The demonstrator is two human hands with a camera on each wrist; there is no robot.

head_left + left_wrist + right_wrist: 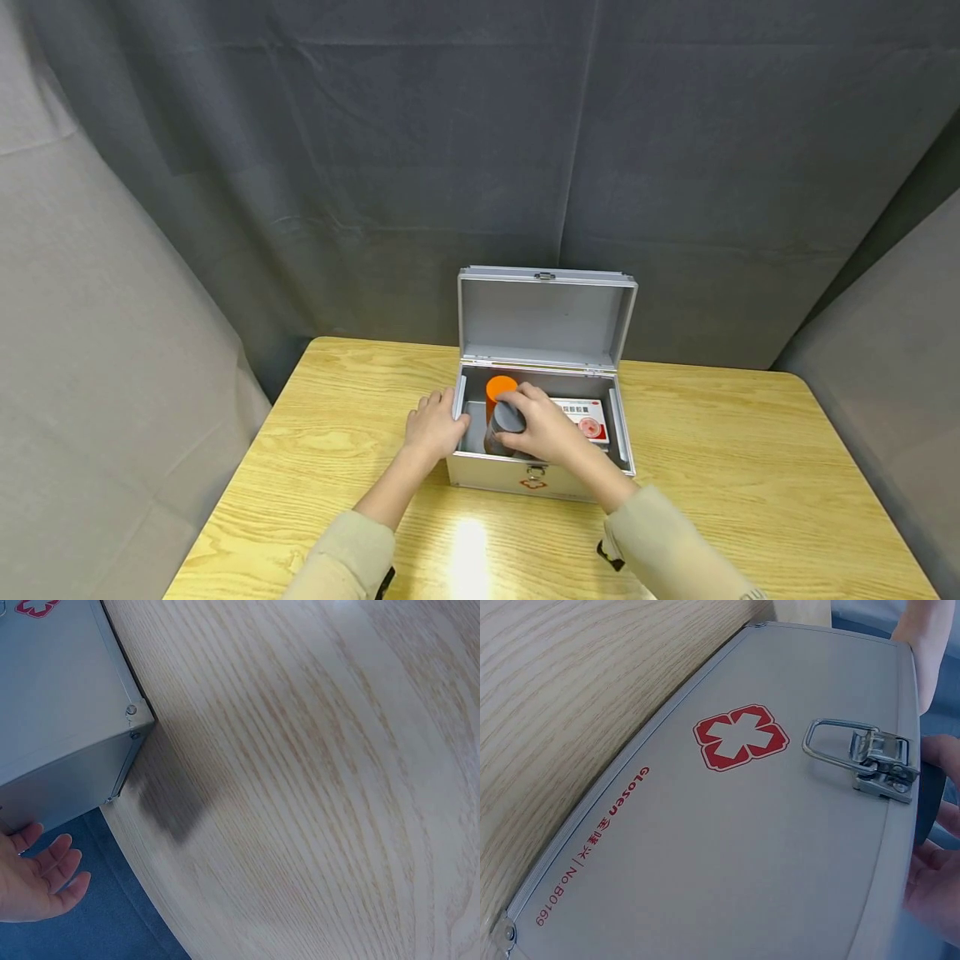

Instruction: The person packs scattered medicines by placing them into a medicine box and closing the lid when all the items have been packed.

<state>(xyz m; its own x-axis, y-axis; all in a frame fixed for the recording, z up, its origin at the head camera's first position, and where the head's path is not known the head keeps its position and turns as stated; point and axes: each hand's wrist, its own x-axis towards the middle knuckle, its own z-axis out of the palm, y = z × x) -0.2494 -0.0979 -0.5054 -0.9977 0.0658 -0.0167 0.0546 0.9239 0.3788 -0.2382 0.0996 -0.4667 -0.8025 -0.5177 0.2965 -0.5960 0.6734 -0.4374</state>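
A silver first aid case (483, 472) stands on the table with its lid (546, 312) raised. Inside its left half, my right hand (546, 427) grips a jar with a dark grey lid (510, 417) between thumb and fingers. Just behind that jar is an orange-capped bottle (501, 386). A white and red medicine box (588, 418) lies in the right half, partly behind my right hand. My left hand (435, 427) rests at the case's left edge, thumb over the rim and fingers loosely extended outside. The right wrist view shows the metal latch (881, 761) hanging undone.
The case sits on a wood-grain table (720, 467), near its back edge. Dark grey cloth (420, 167) hangs behind, and lighter cloth panels (112, 350) flank both sides. A red cross emblem (741, 738) marks the case's front.
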